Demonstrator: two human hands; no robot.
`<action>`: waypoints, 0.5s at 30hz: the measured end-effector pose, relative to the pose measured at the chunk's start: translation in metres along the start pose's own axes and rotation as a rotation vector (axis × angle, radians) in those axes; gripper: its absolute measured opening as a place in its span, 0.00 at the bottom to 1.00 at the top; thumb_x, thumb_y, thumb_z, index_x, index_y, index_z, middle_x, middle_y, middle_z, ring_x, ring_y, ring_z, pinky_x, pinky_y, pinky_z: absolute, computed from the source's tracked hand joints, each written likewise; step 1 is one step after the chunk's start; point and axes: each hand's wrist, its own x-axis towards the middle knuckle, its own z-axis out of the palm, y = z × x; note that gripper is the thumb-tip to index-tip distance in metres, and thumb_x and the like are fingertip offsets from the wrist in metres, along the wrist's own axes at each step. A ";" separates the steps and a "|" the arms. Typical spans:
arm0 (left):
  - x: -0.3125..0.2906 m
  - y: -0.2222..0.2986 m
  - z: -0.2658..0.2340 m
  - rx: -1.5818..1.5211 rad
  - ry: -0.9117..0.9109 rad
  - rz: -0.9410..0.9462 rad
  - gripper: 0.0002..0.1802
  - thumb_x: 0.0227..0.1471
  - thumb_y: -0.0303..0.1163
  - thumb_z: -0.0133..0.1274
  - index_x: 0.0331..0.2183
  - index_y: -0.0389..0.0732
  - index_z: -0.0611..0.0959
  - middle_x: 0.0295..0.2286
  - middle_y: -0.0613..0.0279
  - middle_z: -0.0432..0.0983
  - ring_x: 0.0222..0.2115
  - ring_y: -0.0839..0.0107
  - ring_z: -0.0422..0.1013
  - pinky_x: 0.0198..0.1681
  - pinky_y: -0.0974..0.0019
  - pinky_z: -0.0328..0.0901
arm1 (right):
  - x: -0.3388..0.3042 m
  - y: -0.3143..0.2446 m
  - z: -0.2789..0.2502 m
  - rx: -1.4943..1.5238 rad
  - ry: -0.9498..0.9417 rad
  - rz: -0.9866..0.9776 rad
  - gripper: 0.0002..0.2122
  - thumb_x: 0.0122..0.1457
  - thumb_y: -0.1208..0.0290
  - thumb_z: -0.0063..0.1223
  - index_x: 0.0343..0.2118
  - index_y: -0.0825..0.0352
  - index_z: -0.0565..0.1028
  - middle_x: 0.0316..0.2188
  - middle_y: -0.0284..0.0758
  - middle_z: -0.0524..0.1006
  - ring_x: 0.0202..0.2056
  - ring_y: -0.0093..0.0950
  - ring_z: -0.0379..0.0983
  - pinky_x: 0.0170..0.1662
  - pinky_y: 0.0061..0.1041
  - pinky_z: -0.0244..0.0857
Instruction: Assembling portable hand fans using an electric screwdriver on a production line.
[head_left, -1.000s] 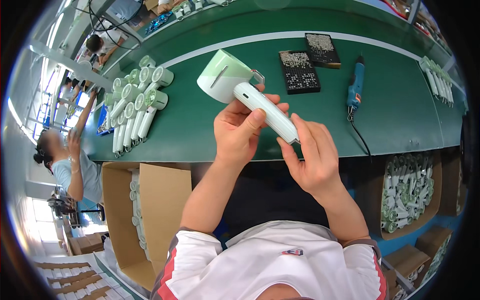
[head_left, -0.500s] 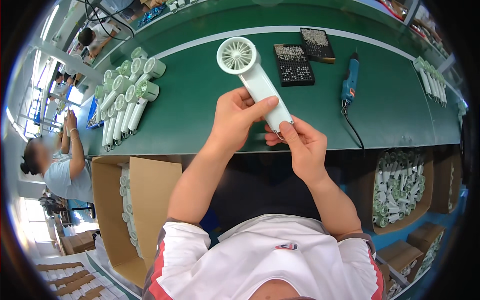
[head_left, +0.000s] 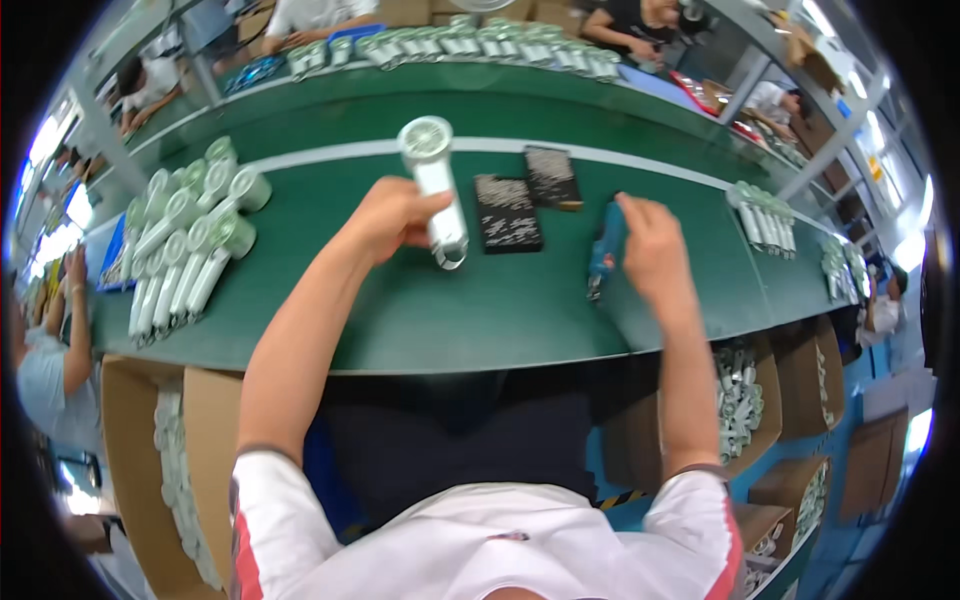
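Observation:
My left hand (head_left: pixel 395 215) is closed around the body of a white handheld fan (head_left: pixel 440 205), holding it over the green table. The fan's round grille points away from me, and a small wire loop hangs from its lower end. My right hand (head_left: pixel 655 245) is at a blue electric screwdriver (head_left: pixel 606 245) lying on the table. Its fingertips are by the screwdriver's far end; motion blur hides whether they grip it. Between the fan and the screwdriver lie two black trays of small screws, a nearer tray (head_left: pixel 508 215) and a farther tray (head_left: pixel 552 178).
Several more fans (head_left: pixel 185 245) are stacked at the table's left, others (head_left: pixel 763 220) at its right. Below the edge stand cardboard boxes, a left box (head_left: pixel 215 420) and a right box (head_left: pixel 768 425), with fan parts. Co-workers sit along the far bench (head_left: pixel 330 90) and left.
My right hand has let go of the fan's lower end and moved right to the screwdriver. My left hand still holds the fan. The view has tilted up, showing the far bench.

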 end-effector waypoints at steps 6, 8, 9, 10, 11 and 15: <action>0.052 -0.029 0.002 -0.128 -0.161 -0.013 0.20 0.60 0.32 0.59 0.49 0.29 0.78 0.41 0.51 0.82 0.38 0.57 0.82 0.42 0.50 0.79 | 0.014 0.048 0.010 -0.137 -0.480 -0.217 0.35 0.47 0.77 0.64 0.63 0.65 0.69 0.61 0.45 0.72 0.65 0.44 0.65 0.68 0.47 0.57; 0.035 -0.027 0.003 -0.075 -0.102 -0.105 0.20 0.63 0.30 0.54 0.51 0.25 0.75 0.41 0.46 0.81 0.40 0.56 0.82 0.45 0.48 0.79 | 0.015 0.065 0.056 -0.172 -0.180 -0.490 0.26 0.53 0.72 0.58 0.58 0.66 0.72 0.53 0.44 0.76 0.57 0.43 0.73 0.63 0.45 0.65; 0.031 -0.030 -0.006 -0.041 -0.114 -0.151 0.19 0.63 0.30 0.54 0.50 0.25 0.75 0.40 0.45 0.81 0.39 0.55 0.82 0.43 0.51 0.80 | 0.019 0.067 0.050 -0.167 -0.197 -0.479 0.26 0.53 0.72 0.58 0.58 0.66 0.72 0.53 0.44 0.76 0.57 0.43 0.73 0.63 0.45 0.65; 0.031 -0.033 -0.004 -0.039 -0.141 -0.133 0.19 0.63 0.30 0.54 0.50 0.25 0.75 0.40 0.45 0.81 0.39 0.56 0.82 0.42 0.52 0.80 | 0.025 0.063 0.043 -0.152 -0.234 -0.509 0.25 0.55 0.71 0.56 0.58 0.66 0.72 0.53 0.44 0.76 0.57 0.42 0.73 0.63 0.44 0.65; 0.031 -0.034 0.000 -0.039 -0.163 -0.118 0.19 0.63 0.30 0.54 0.49 0.25 0.76 0.40 0.45 0.82 0.39 0.56 0.82 0.42 0.54 0.80 | 0.027 0.059 0.041 -0.130 -0.271 -0.541 0.24 0.57 0.69 0.54 0.58 0.65 0.73 0.53 0.44 0.77 0.58 0.41 0.73 0.63 0.44 0.65; 0.033 -0.033 0.007 -0.033 -0.177 -0.140 0.19 0.63 0.32 0.56 0.48 0.26 0.77 0.39 0.47 0.82 0.38 0.59 0.82 0.40 0.58 0.79 | 0.035 0.078 0.026 0.016 -0.373 -0.575 0.27 0.48 0.77 0.62 0.55 0.65 0.74 0.52 0.43 0.78 0.57 0.41 0.73 0.63 0.42 0.65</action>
